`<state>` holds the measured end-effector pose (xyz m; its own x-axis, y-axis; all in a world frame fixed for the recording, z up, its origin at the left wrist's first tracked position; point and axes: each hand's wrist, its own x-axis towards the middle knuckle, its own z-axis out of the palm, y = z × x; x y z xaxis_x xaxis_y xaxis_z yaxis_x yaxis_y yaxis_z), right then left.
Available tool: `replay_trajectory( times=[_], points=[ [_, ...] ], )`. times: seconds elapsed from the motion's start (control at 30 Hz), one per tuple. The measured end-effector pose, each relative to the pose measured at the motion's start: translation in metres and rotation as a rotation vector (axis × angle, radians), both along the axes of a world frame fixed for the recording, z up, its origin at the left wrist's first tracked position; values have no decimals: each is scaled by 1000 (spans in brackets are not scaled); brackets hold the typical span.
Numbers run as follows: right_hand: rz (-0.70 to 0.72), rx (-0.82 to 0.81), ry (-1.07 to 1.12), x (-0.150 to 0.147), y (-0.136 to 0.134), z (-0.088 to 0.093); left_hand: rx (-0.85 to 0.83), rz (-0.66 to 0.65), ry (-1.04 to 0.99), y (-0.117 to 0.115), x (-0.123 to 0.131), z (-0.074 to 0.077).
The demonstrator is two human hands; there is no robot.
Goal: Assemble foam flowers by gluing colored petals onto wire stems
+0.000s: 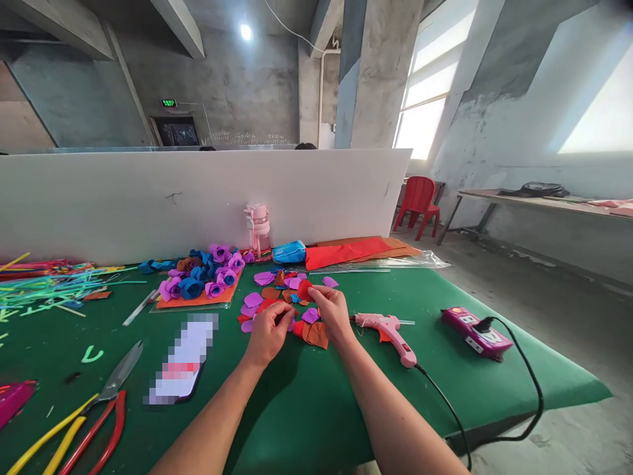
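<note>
My right hand (332, 310) pinches a red petal (304, 290) between thumb and fingertips, just above a loose pile of petals. My left hand (270, 333) is closed in a pinch at the pile's near edge; what its fingers hold, if anything, is hidden. Purple petals (252, 299), brown petals (316, 335) and red ones lie scattered beneath and around both hands. To the right of my right hand, a pink glue gun (388, 330) rests on its side with a clear glue stick out of its back.
Finished purple and blue flowers (198, 274) lie on an orange sheet. Yellow-and-red-handled shears (106, 396), a phone (182, 359) and colourful strips (59, 287) are at left. A purple power strip (476, 332) with a black cord is at right. A pink bottle (258, 227) stands by the white partition (198, 198).
</note>
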<state>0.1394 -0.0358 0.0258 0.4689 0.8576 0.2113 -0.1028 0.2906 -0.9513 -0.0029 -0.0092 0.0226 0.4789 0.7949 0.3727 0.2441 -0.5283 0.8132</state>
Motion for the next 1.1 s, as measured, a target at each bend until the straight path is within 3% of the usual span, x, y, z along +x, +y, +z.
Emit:
replay_trajectory(
  times=[0.33,1.1],
  points=[
    [33,25,-4,-2,-3,3,-83,-3,-48,1,2,-5],
    [78,23,88,-3,0,-2,-26,17,-20,1,2,-5]
  ],
)
